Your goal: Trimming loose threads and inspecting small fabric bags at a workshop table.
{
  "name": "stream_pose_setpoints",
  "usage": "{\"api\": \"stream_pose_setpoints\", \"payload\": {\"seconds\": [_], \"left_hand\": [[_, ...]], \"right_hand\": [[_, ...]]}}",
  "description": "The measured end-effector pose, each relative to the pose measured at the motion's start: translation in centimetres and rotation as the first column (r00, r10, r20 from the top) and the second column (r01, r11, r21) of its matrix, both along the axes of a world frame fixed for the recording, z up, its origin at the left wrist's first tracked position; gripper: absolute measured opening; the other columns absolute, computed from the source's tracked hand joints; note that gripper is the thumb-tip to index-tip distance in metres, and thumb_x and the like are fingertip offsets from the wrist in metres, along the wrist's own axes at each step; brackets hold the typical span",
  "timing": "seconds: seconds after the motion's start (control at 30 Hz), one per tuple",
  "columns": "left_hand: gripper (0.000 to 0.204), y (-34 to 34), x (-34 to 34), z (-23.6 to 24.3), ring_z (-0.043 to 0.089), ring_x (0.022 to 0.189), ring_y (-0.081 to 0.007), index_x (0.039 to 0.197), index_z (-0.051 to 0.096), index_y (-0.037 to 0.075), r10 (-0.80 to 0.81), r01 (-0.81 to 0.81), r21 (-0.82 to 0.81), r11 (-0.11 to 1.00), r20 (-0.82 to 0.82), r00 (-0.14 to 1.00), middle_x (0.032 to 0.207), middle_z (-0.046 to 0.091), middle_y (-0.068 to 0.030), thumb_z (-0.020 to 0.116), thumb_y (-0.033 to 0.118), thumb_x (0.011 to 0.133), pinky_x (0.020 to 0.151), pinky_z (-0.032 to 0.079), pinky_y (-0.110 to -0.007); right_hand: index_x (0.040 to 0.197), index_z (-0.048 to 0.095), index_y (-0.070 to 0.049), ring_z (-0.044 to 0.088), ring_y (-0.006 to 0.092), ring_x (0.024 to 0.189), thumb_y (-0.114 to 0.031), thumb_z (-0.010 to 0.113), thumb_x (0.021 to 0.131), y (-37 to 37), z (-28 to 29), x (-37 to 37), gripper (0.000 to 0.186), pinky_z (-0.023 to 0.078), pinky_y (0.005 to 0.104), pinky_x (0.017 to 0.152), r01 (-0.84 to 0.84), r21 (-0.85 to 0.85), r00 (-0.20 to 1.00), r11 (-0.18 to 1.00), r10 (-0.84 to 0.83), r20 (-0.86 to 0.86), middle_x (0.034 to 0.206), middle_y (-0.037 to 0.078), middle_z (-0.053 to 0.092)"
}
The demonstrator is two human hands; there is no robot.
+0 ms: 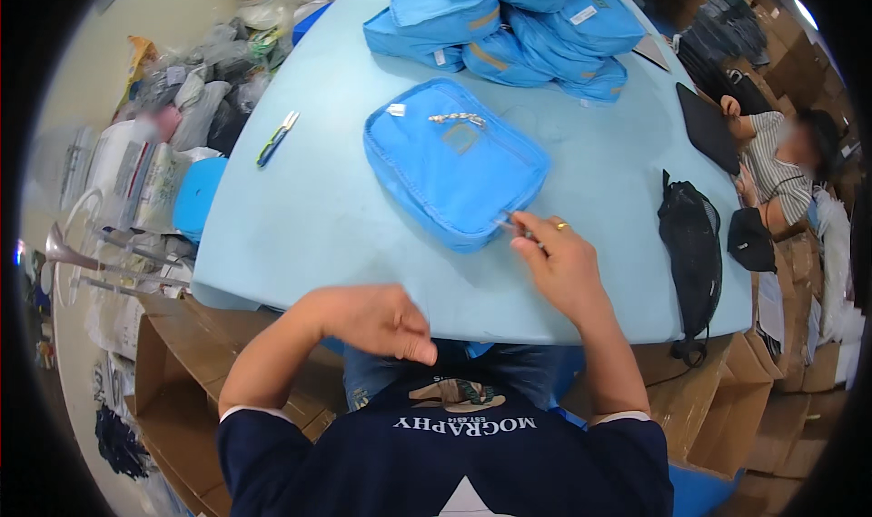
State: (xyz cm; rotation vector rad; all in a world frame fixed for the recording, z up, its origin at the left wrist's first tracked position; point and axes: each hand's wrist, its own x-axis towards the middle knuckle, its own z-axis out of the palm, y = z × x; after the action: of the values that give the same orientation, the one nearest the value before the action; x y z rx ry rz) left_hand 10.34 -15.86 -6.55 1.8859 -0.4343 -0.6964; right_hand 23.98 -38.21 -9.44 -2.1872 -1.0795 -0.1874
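A blue fabric zip case (445, 167) lies on the table in front of me, a small white label on its far left corner. A short beaded chain (457, 117) and a tan patch (461, 137) are on its top. At the case's near right corner my right hand (561, 258) is closed, thumb and forefinger pinching what looks like a small zipper pull (505, 222). Close to my body, over the table's front edge, my left hand (381, 324) is smeared by motion; it is apart from the case, and its fingers do not show clearly.
Several more blue cases (509, 35) are heaped at the far end of the pale blue table (300, 235). Thread snips (277, 139) lie to the left. A black mesh bag (690, 253) rests at the right, near another person (781, 167). Cardboard boxes (182, 353) stand below the front edge.
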Motion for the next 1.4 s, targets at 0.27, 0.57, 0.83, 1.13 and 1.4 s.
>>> {"api": "stream_pose_setpoints", "payload": {"seconds": [0.27, 0.57, 0.83, 1.13, 1.4], "left_hand": [[0.015, -5.4, 5.9, -2.3, 0.060, 0.086, -0.0320, 0.091, 0.062, 0.006, 0.424, -0.761, -0.136, 0.634, 0.884, 0.195, 0.095, 0.060, -0.0134, 0.067, 0.010, 0.078, 0.072, 0.049, -0.038], [0.018, 2.7, 3.1, -3.8, 0.058, 0.085, -0.0278, 0.085, 0.063, 0.005, 0.109, -0.653, 0.237, 0.719, 0.890, 0.444, 0.091, 0.061, -0.0088, 0.063, -0.001, 0.068, 0.074, 0.047, -0.037], [0.024, 0.9, -2.3, -6.8, 0.051, 0.113, -0.0318, 0.097, 0.065, 0.005, 0.546, -0.907, -0.158, 0.390, 0.833, 0.090, 0.111, 0.059, -0.0120, 0.066, 0.000, 0.075, 0.094, 0.042, -0.040], [0.016, -2.2, -3.1, -7.2, 0.049, 0.118, -0.0314, 0.092, 0.065, 0.004, 0.690, -0.860, -0.329, 0.389, 0.723, 0.035, 0.114, 0.059, -0.0129, 0.061, -0.003, 0.078, 0.092, 0.042, -0.038], [0.014, -3.3, -3.8, -8.6, 0.052, 0.112, -0.0285, 0.092, 0.065, 0.003, 0.779, -0.862, -0.390, 0.323, 0.627, 0.008, 0.110, 0.060, -0.0129, 0.060, -0.004, 0.080, 0.090, 0.043, -0.036]], "right_hand": [[0.099, 0.062, -0.005, 0.059, 0.0236, 0.065, -0.018, 0.055, 0.089, -2.6, -4.7, 4.5, 0.018, 0.045, 0.0337, 0.059, 0.320, 0.106, 0.921, 0.942, -0.282, -0.270, 0.075, 0.010, 0.062], [0.099, 0.061, 0.000, 0.060, 0.0289, 0.072, -0.019, 0.046, 0.093, -5.7, -2.0, 1.2, 0.025, 0.046, 0.0349, 0.067, 0.170, -0.037, 0.871, 0.985, -0.168, -0.462, 0.077, 0.016, 0.062], [0.100, 0.060, 0.000, 0.062, 0.0285, 0.081, -0.019, 0.053, 0.090, -2.5, -2.7, -0.8, 0.023, 0.048, 0.0324, 0.071, -0.079, 0.055, 0.882, 0.995, 0.096, -0.462, 0.090, 0.016, 0.063], [0.097, 0.057, 0.000, 0.064, 0.0272, 0.069, -0.015, 0.064, 0.082, -1.6, -4.8, -1.9, 0.022, 0.050, 0.0347, 0.060, -0.059, 0.026, 0.967, 0.998, 0.064, -0.247, 0.081, 0.014, 0.063], [0.094, 0.056, -0.002, 0.060, 0.0287, 0.063, -0.008, 0.062, 0.080, -0.8, -4.8, -2.4, 0.016, 0.048, 0.0374, 0.054, -0.094, -0.067, 0.996, 0.993, 0.094, 0.005, 0.076, 0.011, 0.062]]}}
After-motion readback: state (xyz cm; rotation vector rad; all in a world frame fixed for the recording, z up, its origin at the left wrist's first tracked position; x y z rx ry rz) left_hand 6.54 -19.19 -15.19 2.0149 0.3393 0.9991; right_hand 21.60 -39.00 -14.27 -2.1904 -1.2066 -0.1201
